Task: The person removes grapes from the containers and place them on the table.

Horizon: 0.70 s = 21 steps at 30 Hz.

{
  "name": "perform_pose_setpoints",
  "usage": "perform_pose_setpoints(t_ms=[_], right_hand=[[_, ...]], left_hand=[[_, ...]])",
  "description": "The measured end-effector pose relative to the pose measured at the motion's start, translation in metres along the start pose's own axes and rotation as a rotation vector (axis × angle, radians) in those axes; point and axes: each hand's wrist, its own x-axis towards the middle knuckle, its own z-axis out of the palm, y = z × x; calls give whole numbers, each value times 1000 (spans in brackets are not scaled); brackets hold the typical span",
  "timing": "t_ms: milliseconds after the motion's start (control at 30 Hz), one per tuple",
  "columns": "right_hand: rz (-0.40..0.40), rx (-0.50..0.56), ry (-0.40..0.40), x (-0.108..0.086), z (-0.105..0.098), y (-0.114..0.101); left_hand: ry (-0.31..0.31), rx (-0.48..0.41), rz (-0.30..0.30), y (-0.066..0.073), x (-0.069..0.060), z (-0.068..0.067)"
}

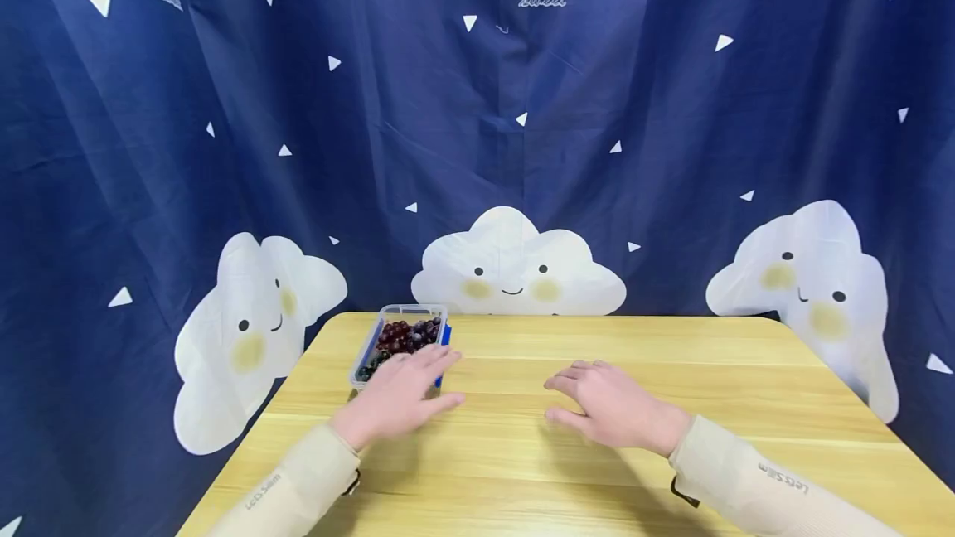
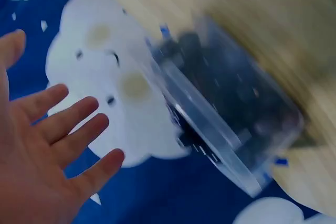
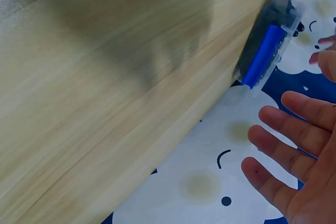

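Observation:
A clear plastic container [image 1: 361, 361] holding dark red and black grapes [image 1: 406, 336] stands at the table's back left, a blue clip on its right side. My left hand [image 1: 395, 396] is held in front of it, fingers extended, overlapping its near part in the head view. In the left wrist view the container [image 2: 226, 93] is blurred, with a gap between it and the spread fingers of my left hand [image 2: 52, 145]. My right hand [image 1: 613, 406] hovers over the middle right of the table with its fingers extended, holding nothing; the right wrist view shows that hand [image 3: 299, 156] too.
The light wooden table [image 1: 507, 471] carries shadows under both arms. Behind it hangs a dark blue curtain [image 1: 418, 106] with white triangles, lettering and smiling clouds.

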Motion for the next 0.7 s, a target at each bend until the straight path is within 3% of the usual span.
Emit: perform_pose_setpoints(t_ms=[167,267,333,433,700], right_hand=[[-30,-23,61,2,-2,0],[-45,-25,71,1,-2,0],[-50,-16,73,0,-2,-1],[-45,-2,75,-2,-4,-2],[-34,3,64,-3,-5,-7]], left_hand=[[202,-3,-100,-50,5,-11],[252,-15,-224,-81,3,-9],[253,-19,-307,-99,1,-5],[224,-43,-373,-116,0,1],[142,-72,-453,-135,0,16]])
